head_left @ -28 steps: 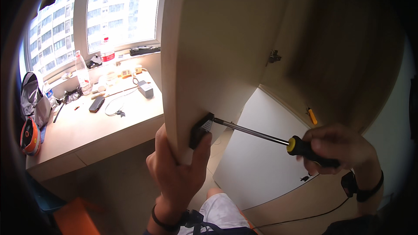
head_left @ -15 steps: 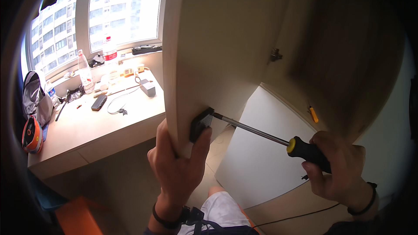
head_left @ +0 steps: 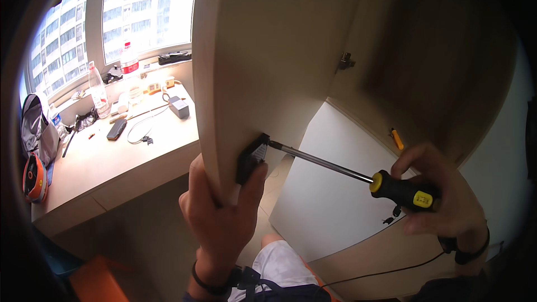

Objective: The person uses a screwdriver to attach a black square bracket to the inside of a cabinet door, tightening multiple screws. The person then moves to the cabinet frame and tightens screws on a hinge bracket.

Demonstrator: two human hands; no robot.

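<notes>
Left hand (head_left: 224,212) grips the lower edge of the pale wooden door panel (head_left: 263,56), fingers wrapped round the edge, thumb pressed against the black bracket (head_left: 251,157) mounted there. Right hand (head_left: 442,196) is closed round the black-and-yellow handle of the screwdriver (head_left: 358,176); the shaft runs up-left, tip seated at the bracket. Screw itself too small to make out.

Behind the shaft, a white panel (head_left: 335,190) leans low; a small yellow-orange tool (head_left: 396,138) lies by its top right edge. A dark hinge fitting (head_left: 345,60) sits on the cabinet wall above.

Off to the left, the tabletop (head_left: 112,162) under the window carries two plastic bottles (head_left: 98,92) along its far edge, a grey adapter with cable (head_left: 179,107) near its right end, a dark phone-like slab (head_left: 116,129) mid-surface. Grey backpack (head_left: 36,131) and orange helmet (head_left: 34,178) at the left end.
</notes>
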